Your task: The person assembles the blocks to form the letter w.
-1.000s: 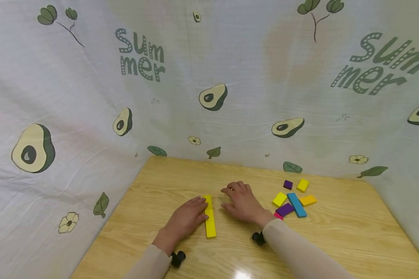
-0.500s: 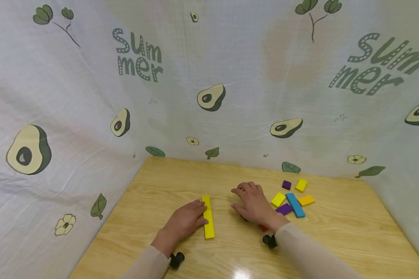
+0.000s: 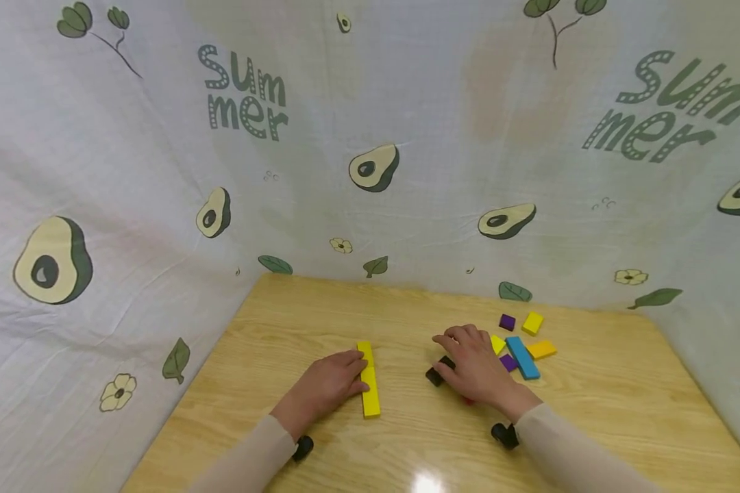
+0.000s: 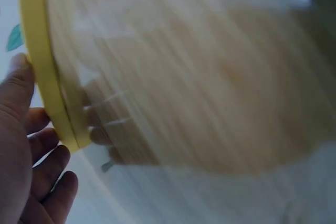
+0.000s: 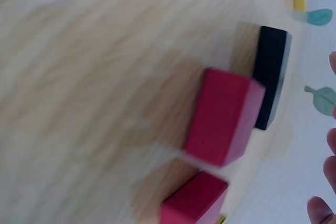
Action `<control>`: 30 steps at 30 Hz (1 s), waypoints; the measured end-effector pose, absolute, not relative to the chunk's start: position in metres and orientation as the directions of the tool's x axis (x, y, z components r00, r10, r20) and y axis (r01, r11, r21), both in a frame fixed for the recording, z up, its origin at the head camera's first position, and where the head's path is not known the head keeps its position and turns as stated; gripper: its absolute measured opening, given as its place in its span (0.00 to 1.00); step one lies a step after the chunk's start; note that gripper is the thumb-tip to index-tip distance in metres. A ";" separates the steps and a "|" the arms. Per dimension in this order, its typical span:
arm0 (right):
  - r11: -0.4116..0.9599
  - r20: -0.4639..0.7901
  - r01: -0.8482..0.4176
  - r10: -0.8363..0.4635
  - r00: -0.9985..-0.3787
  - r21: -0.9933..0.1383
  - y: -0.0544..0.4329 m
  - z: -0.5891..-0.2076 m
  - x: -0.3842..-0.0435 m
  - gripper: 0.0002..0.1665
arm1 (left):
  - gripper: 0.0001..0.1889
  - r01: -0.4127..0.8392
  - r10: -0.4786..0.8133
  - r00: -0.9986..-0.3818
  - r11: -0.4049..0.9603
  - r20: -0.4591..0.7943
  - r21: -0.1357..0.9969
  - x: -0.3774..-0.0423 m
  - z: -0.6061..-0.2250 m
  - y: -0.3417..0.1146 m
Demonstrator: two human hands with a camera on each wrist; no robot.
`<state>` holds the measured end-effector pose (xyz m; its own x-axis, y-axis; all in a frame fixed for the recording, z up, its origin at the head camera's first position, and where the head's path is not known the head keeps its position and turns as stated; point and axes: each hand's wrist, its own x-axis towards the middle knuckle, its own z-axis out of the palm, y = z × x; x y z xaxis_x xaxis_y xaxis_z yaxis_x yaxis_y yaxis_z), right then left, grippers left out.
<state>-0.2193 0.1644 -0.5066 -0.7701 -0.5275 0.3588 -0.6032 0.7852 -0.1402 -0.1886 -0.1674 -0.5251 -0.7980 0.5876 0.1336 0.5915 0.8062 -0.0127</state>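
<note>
My left hand (image 3: 325,385) rests its thumb and fingertips along the left side of two yellow blocks (image 3: 371,394) lined up end to end. In the left wrist view the fingers lie loosely against the same side of the yellow bar (image 4: 42,51). My right hand (image 3: 477,366) hovers, fingers loosely bent, over a black block (image 3: 434,376) and partly covers it. The right wrist view shows that black block (image 5: 270,72) beside a red block (image 5: 218,116), with a second red block (image 5: 194,200) nearer; its fingers are apart from them.
To the right of the right hand lie a blue block (image 3: 522,357), an orange block (image 3: 543,350), yellow blocks (image 3: 532,323) and purple blocks (image 3: 508,322). A printed cloth (image 3: 432,226) stands along the back and sides of the wooden table (image 3: 321,308).
My right hand has moved right, away from the yellow bar and toward the coloured blocks, uncovering the black block. The left hand has stayed at the yellow blocks.
</note>
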 end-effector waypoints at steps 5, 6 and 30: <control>0.794 0.327 -0.595 -0.534 -0.780 -0.124 0.178 -0.509 -0.212 0.29 | 0.27 0.584 0.585 -0.804 0.811 0.108 -0.046 -0.191 -0.523 -0.166; 0.794 0.325 -0.595 -0.534 -0.781 -0.124 0.180 -0.510 -0.211 0.29 | 0.27 0.580 0.581 -0.807 0.814 0.102 -0.046 -0.191 -0.524 -0.166; 0.808 0.348 -0.582 -0.523 -0.778 -0.089 0.213 -0.523 -0.179 0.25 | 0.28 0.535 0.533 -0.844 0.844 0.061 0.024 -0.186 -0.524 -0.163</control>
<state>-0.1795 0.2134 -0.5231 -0.7784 -0.5228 0.3476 -0.5823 0.8081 -0.0886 -0.1864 -0.1625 -0.5245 -0.8437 0.5334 0.0609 0.5355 0.8442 0.0236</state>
